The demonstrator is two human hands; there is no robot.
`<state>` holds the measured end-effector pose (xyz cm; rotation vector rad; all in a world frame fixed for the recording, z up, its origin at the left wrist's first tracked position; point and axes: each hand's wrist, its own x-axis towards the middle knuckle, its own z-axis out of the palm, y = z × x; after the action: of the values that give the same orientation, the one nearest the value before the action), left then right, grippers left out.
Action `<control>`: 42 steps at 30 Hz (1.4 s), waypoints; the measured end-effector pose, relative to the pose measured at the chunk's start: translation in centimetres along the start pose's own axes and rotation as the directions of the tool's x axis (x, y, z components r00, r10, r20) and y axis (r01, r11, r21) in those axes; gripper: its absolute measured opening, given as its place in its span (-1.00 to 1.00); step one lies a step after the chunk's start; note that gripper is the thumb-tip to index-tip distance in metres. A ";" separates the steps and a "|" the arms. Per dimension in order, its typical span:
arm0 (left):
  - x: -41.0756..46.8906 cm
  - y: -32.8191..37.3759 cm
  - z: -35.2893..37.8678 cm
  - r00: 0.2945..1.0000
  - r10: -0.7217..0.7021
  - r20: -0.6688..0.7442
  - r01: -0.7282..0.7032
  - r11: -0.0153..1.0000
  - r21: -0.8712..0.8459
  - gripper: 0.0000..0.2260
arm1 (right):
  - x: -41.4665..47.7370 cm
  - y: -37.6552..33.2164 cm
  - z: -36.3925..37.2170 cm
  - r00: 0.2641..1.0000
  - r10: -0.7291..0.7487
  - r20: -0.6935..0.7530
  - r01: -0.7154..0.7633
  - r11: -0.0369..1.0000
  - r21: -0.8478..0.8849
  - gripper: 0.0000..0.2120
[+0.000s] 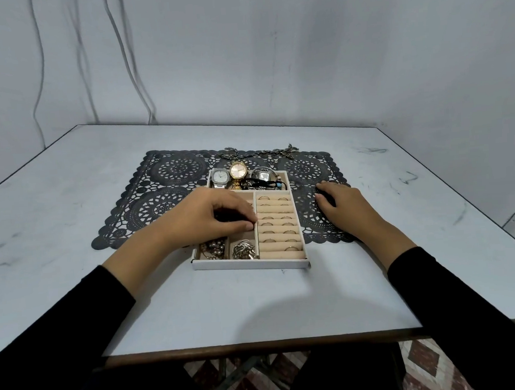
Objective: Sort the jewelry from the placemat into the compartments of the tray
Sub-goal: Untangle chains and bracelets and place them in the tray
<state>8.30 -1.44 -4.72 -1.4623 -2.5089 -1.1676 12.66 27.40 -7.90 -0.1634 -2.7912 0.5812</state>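
A white tray (249,264) with beige lining sits on a black lace placemat (170,182). Three watches (238,170) and a dark cord bracelet lie in its back compartment, rings (278,224) fill the slotted right column, and silver chains (213,249) and clips (245,250) fill the two front-left compartments. My left hand (209,216) hovers over the middle-left compartment with fingers curled and thumb near the fingertips. Something dark shows beneath them, either shadow or a piece. My right hand (339,207) rests on the placemat right of the tray, fingertips down. A metal necklace (256,153) lies on the mat behind the tray.
The grey table (70,238) meets a wall at the back; its right edge (464,210) and near edge drop to a tiled floor. Cables hang on the wall at back left. Bare tabletop lies between the tray and me.
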 end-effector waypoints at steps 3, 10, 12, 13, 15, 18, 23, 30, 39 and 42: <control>0.0 -0.2 0.0 1.000 0.013 -0.014 -0.013 0.999 0.032 -0.82 | 0.0 0.0 0.0 1.000 0.003 -0.002 -0.003 1.000 0.005 -0.63; -0.1 -0.6 -0.1 0.997 0.075 -0.016 -0.072 0.991 0.114 -0.79 | 0.0 0.1 -0.1 1.000 0.001 0.004 -0.001 1.000 0.005 -0.63; -0.2 -0.7 -0.1 0.998 0.058 -0.010 -0.057 0.993 0.107 -0.79 | -0.1 0.0 -0.2 1.000 0.001 0.007 -0.001 1.000 0.009 -0.63; -0.3 -0.7 -0.1 0.999 0.051 -0.009 -0.050 0.993 0.106 -0.80 | -0.1 0.0 -0.2 1.000 0.000 0.007 0.000 1.000 0.011 -0.63; -0.3 -0.8 0.0 0.999 0.050 -0.008 -0.048 0.991 0.129 -0.82 | -0.1 0.0 -0.2 1.000 0.001 0.006 -0.002 1.000 0.014 -0.63; -0.3 -0.9 0.1 0.998 0.057 0.001 -0.056 0.984 0.170 -0.84 | -0.2 0.0 -0.2 1.000 0.004 0.002 -0.004 1.000 0.016 -0.63; -0.4 -1.0 0.2 0.999 -0.008 -0.042 0.010 0.998 0.060 -0.79 | -0.2 -0.1 -0.3 1.000 0.006 0.005 -0.006 1.000 0.015 -0.63; 0.0 -1.3 0.1 0.974 -0.137 -0.182 0.120 0.988 -0.100 -0.80 | 0.3 0.0 -0.5 1.000 0.025 -0.012 -0.024 0.997 0.068 -0.63; 3.0 -5.8 -1.8 0.887 -0.286 -0.362 0.328 0.943 0.059 -0.78 | 3.8 0.1 -0.3 0.997 0.070 -0.028 -0.067 0.993 0.092 -0.61; 4.3 -8.2 -2.5 0.878 -0.356 -0.321 0.411 0.904 0.121 -0.72 | 5.6 0.0 0.3 0.997 0.077 -0.013 -0.075 0.993 0.089 -0.60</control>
<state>-1.14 -2.13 -6.23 -0.6999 -2.6713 -1.0544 7.23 28.26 -6.75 -0.2558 -2.7474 0.7168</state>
